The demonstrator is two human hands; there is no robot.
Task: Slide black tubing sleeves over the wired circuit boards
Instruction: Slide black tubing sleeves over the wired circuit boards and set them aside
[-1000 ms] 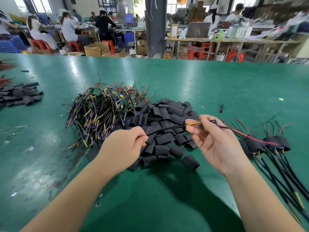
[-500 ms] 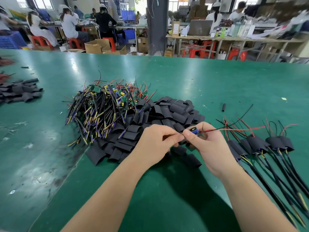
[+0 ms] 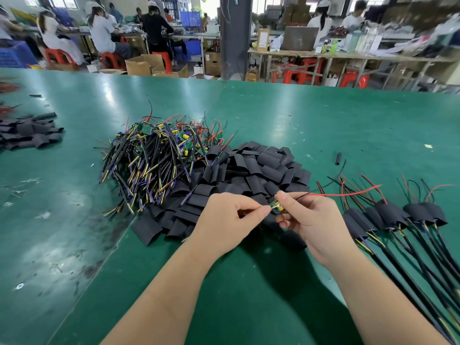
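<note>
I am watching through the head camera, looking down at a glossy green worktable [image 3: 323, 125]. The two hands, spread wide a second ago with a wired lead stretched between them, have come together above the near edge of a heap of short flattened black tubing sleeves [image 3: 249, 170].

The right hand [image 3: 313, 220] pinches a small green circuit board with yellow parts [image 3: 276, 208] between thumb and forefinger. A thin red wire [image 3: 348, 194] and a black one run out of that grip toward the right. The left hand [image 3: 224, 220] is curled, its thumb and forefinger tip pinching the board's left end. I cannot tell where the board's thick cable runs; the hands hide it.

Neither hand holds a sleeve. My reading: the board has been gathered in and steadied, so it is ready for covering, but a sleeve has yet to be picked from the heap just below the hands.

To the left of the heap lies a tangle of bare wired boards with black, yellow and purple leads [image 3: 154, 158]. To the right, a row of boards already covered in black sleeves [image 3: 398, 215] lies with cables trailing toward me, so the job is only partly done.
</note>
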